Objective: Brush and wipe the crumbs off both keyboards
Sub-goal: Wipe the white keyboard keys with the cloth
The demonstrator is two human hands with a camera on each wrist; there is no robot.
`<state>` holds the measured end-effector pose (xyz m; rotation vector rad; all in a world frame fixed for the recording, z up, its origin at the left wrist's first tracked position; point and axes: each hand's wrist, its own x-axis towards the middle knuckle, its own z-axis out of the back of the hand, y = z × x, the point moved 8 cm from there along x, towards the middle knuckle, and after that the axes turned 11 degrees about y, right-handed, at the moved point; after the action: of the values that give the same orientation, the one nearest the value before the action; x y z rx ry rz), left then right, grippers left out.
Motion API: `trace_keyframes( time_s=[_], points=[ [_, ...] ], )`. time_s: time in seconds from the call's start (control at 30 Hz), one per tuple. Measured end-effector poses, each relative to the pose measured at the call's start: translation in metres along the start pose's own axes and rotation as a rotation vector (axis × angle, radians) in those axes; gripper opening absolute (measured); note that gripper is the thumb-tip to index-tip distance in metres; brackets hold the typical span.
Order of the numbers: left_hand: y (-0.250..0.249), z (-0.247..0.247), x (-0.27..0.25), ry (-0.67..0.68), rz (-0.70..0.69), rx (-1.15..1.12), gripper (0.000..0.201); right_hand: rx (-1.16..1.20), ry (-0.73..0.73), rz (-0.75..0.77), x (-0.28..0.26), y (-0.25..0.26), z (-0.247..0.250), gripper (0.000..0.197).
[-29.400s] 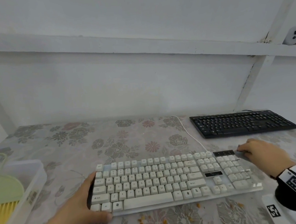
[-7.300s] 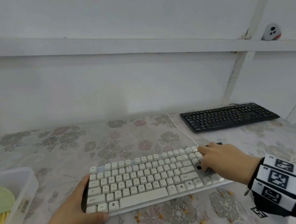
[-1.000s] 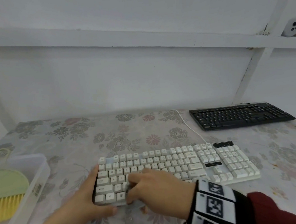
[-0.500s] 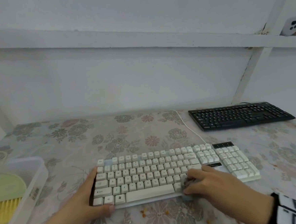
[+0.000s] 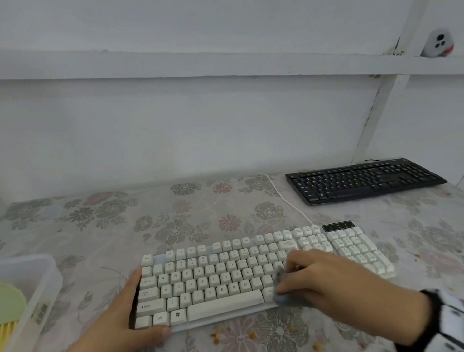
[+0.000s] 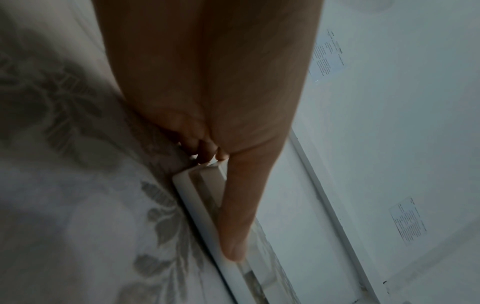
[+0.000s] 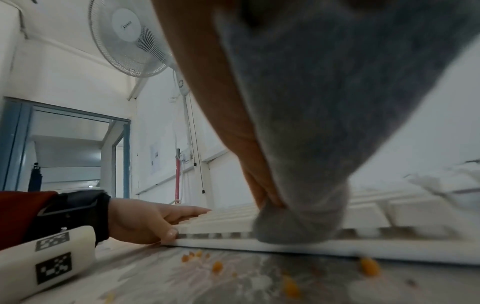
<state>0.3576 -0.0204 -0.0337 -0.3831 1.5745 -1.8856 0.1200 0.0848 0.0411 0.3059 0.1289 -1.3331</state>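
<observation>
The white keyboard [image 5: 226,275] lies near the table's front edge. My left hand [image 5: 133,306] grips its left end, thumb on the front edge and index finger along the side; the left wrist view shows that finger on the keyboard's edge [image 6: 197,205]. My right hand [image 5: 315,280] holds a bunched grey cloth [image 5: 279,282] and presses it on the lower key rows right of the space bar. In the right wrist view the cloth [image 7: 311,144] sits on the keyboard's front rim [image 7: 221,244]. The black keyboard [image 5: 363,180] rests at the back right, untouched.
Orange crumbs [image 5: 217,339] lie scattered on the flowered tablecloth in front of the white keyboard, also the crumbs [image 7: 218,267] near the rim. A clear plastic box [image 5: 40,285] at the left edge holds a green brush with yellow bristles [image 5: 1,310]. A white cable [image 5: 287,202] runs back.
My right hand swept the cloth rightwards from the left keys along the front rows, then a little back onto the keys. The left hand stayed put on the keyboard's end.
</observation>
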Motion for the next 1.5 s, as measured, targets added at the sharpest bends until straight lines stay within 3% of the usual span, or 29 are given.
trace_keyframes(
  time_s=[0.13, 0.2, 0.5, 0.63, 0.8, 0.97, 1.13, 1.23, 1.37, 1.43, 1.5],
  points=[
    [-0.001, 0.002, -0.001, -0.008, -0.012, -0.002, 0.101, -0.023, 0.016, 0.037, 0.022, 0.024, -0.017, 0.026],
    [-0.002, 0.001, -0.001, -0.009, -0.006, -0.002, 0.100, -0.032, 0.025, 0.004, 0.022, 0.020, -0.022, 0.028],
    [-0.005, -0.001, -0.001, -0.006, -0.010, -0.021, 0.103, 0.035, 0.065, -0.181, -0.013, -0.038, -0.023, 0.025],
    [-0.012, -0.003, -0.004, -0.029, 0.014, -0.078, 0.105, 0.073, 0.008, -0.217, -0.024, -0.048, -0.007, 0.030],
    [-0.014, -0.002, -0.004, -0.036, 0.022, -0.054, 0.108, 0.202, -0.011, -0.101, -0.010, -0.024, -0.008, 0.026],
    [-0.016, -0.002, -0.005, -0.026, 0.007, -0.054, 0.108, 0.220, -0.011, -0.211, -0.021, -0.052, -0.016, 0.023],
    [-0.021, -0.002, -0.005, -0.055, 0.012, -0.061, 0.109, 0.095, -0.036, -0.372, -0.042, -0.083, -0.003, 0.024],
    [-0.020, -0.001, -0.005, -0.060, 0.026, -0.024, 0.111, 0.117, -0.109, -0.298, -0.039, -0.077, 0.003, 0.022],
    [-0.017, 0.001, -0.004, -0.060, 0.033, 0.000, 0.112, 0.023, 0.033, -0.274, -0.035, -0.063, -0.022, 0.007],
    [-0.015, 0.002, -0.004, -0.057, 0.034, 0.002, 0.111, -0.108, 0.086, -0.294, -0.037, -0.064, -0.028, 0.029],
    [-0.012, 0.003, -0.004, -0.051, 0.031, 0.013, 0.111, -0.101, 0.097, -0.287, -0.037, -0.061, -0.030, 0.026]
  ],
)
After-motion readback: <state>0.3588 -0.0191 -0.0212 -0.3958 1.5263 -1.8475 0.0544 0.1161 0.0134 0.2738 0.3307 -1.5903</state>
